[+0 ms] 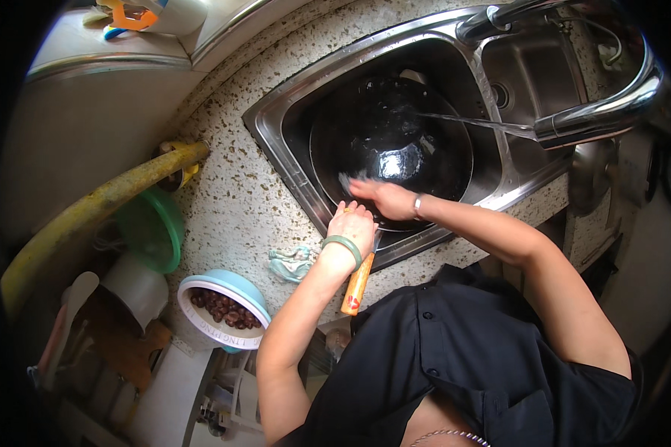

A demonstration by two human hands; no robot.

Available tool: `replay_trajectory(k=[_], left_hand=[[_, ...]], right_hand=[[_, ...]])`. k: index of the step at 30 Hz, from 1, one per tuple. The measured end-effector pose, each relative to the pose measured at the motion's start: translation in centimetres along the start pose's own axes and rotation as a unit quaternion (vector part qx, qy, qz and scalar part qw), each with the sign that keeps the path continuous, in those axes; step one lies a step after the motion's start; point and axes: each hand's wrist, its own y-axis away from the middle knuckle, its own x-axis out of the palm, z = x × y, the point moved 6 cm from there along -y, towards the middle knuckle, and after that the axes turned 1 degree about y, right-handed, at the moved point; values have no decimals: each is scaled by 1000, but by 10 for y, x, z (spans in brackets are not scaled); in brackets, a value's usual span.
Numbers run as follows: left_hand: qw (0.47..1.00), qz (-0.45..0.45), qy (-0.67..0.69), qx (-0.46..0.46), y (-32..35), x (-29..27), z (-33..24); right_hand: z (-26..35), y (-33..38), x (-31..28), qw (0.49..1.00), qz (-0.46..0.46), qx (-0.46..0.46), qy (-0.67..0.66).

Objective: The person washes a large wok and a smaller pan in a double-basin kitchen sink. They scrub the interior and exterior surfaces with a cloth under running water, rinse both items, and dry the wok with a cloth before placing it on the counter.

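A large black wok [365, 138] lies tilted in the left sink basin, wet and shiny, with water in it. Its wooden handle [356, 289] sticks out over the counter edge toward my body. My left hand [350, 226], a green bangle on its wrist, is closed around the wok at the rim, where the handle joins. Just beyond it my right hand [386, 200] reaches over the wok's near left side, fingers stretched out and slightly blurred. A pale smear shows at its fingertips; I cannot tell whether it is splashing water or something else.
Water runs from the chrome faucet [596, 123] into the wok. A smaller basin [525, 82] adjoins on the right. Left on the speckled counter are a crumpled cloth [291, 263], a bowl of dark reddish pieces [257, 296], a green lid [160, 231] and a yellow pipe [97, 205].
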Motion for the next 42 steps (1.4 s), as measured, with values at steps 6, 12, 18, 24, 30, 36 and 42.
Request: replay_trajectory(k=[6,12,18,24,30,36,42], left_hand=[[1000,20,-8,3,-1,2,0],[1000,9,18,-6,-1,1,2],[999,31,14,-3,-2,-6,-5],[999,-6,49,-9,-1,3,4],[1000,-6,17,10,-2,-6,-3],[999,-7,47,-4,-2,1,6],[999,-13,24,17,-5,-5,-1]], right_hand=[[-8,-48,-19,993,-47,110,-7],[2,2,2,992,21,-2,-126],[-6,-68,-37,979,-98,177,14],[34,-3,-14,980,56,27,-191],[-20,-75,-48,977,-147,154,-23],[28,-18,-11,974,27,65,-215],[-26,-80,-46,976,-187,112,25]])
